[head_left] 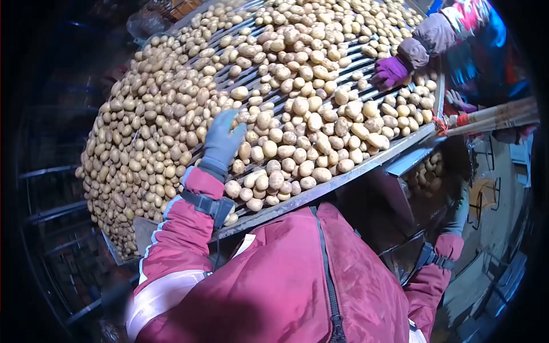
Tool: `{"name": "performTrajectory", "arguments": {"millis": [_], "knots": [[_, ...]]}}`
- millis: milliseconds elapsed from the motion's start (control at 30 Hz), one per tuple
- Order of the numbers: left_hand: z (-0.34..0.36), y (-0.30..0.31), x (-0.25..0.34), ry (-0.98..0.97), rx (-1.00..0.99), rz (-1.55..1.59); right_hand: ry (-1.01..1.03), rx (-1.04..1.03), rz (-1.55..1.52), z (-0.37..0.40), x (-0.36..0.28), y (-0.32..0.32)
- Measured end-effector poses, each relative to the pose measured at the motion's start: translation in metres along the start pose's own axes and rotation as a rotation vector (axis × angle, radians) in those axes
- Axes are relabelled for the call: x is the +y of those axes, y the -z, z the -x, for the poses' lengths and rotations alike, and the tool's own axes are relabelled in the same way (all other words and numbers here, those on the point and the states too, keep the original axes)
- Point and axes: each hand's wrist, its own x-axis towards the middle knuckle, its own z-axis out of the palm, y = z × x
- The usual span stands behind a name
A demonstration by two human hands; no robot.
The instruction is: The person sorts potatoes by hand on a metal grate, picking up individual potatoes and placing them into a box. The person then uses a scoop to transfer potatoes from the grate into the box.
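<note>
My left hand [223, 140], in a grey glove, rests over the potatoes [286, 137] spread on the slatted sorting table [357, 60]. Its thumb stands apart from the fingers, and no potato shows in its grasp. To the left lies a dense heap of smaller potatoes [148, 128]. Down at my right side, my right hand [459, 211], also gloved in grey, reaches beside a metal chute [394, 197] below the table's edge. More potatoes [428, 174] sit in that chute. Shadow and blur hide the fingers of this hand.
Another person's purple-gloved hand [392, 71] works over the slats at the upper right. Wooden poles [492, 117] tied with red cord jut out from the table's right corner. A metal rim [343, 177] runs along the table in front of my jacket.
</note>
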Motion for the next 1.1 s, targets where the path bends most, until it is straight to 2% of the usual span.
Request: {"name": "performTrajectory", "arguments": {"millis": [67,100,133,167,233,267,300,333,367,433,467,500,567,600,700,733,767,833,867,900,933,967,1000,1033,1067,1100], "knots": [[0.009,0.002,0.012,0.064,-0.025,-0.045,0.152,-0.161,0.107,-0.011,-0.001,0.011],[-0.014,0.009,-0.006,0.072,0.008,-0.104,0.113,-0.267,0.073,0.002,-0.012,-0.078],[-0.012,0.009,-0.004,0.101,-0.002,-0.131,-0.082,-0.309,-0.093,0.006,-0.007,-0.120],[-0.011,0.006,0.000,0.131,-0.013,-0.154,-0.007,-0.408,0.057,0.014,-0.004,-0.158],[-0.013,-0.039,0.012,0.083,0.060,-0.079,-0.032,-0.615,0.093,0.006,0.015,-0.237],[-0.005,-0.051,0.023,0.196,-0.161,-0.046,0.052,-0.719,0.153,0.003,0.023,-0.275],[0.006,-0.073,0.038,0.313,-0.045,0.435,0.134,-0.819,0.216,-0.001,0.032,-0.308],[0.004,-0.069,0.058,0.072,-0.067,0.009,0.403,-0.840,0.374,-0.002,0.036,-0.340],[0.004,-0.058,0.070,0.050,-0.115,0.249,0.676,-0.845,0.529,-0.003,0.039,-0.367],[0.007,-0.043,0.072,0.039,-0.013,0.169,0.799,-0.912,0.838,-0.001,0.038,-0.408],[0.007,-0.038,0.053,0.088,-0.026,0.128,0.816,-0.882,1.127,0.014,0.031,-0.416],[0.010,-0.030,0.026,0.136,-0.039,0.088,0.851,-0.849,1.255,-0.003,0.061,-0.431],[0.008,-0.011,-0.026,0.319,0.240,0.060,0.830,-0.933,1.241,-0.002,0.059,-0.441],[0.005,-0.011,-0.032,0.322,0.242,0.059,0.774,-1.005,1.172,-0.009,0.063,-0.444],[-0.005,-0.016,-0.048,0.675,0.014,-0.285,0.666,-1.089,1.051,-0.025,0.071,-0.445],[-0.014,-0.037,-0.044,0.707,0.105,-0.133,0.714,-1.132,1.103,-0.027,0.071,-0.446],[-0.020,-0.056,-0.038,0.614,0.164,-0.198,0.767,-1.159,1.075,-0.032,0.078,-0.445],[-0.044,-0.058,-0.011,0.424,0.212,-0.166,0.746,-1.265,1.049,-0.035,0.062,-0.446],[-0.052,-0.078,-0.004,0.442,0.093,-0.132,0.771,-1.278,1.091,-0.041,0.070,-0.450],[-0.059,-0.098,0.001,0.457,-0.026,-0.099,0.593,-1.292,1.117,-0.039,0.063,-0.454],[-0.065,-0.099,0.013,0.448,-0.032,-0.096,0.318,-1.342,0.727,-0.053,0.089,-0.446],[-0.073,-0.093,0.029,0.355,0.006,0.035,0.057,-1.342,0.334,-0.069,0.115,-0.440],[-0.082,-0.085,0.042,0.263,0.045,0.165,0.034,-1.409,0.420,-0.070,0.082,-0.439],[-0.089,-0.084,0.047,0.173,0.085,0.293,-0.095,-1.398,0.312,-0.049,0.027,-0.428],[-0.077,-0.105,0.014,0.222,-0.007,0.250,-0.284,-1.385,0.178,-0.052,0.010,-0.418],[-0.089,-0.047,0.012,0.159,-0.023,0.044,-0.477,-1.362,0.043,-0.058,0.002,-0.408]]}}
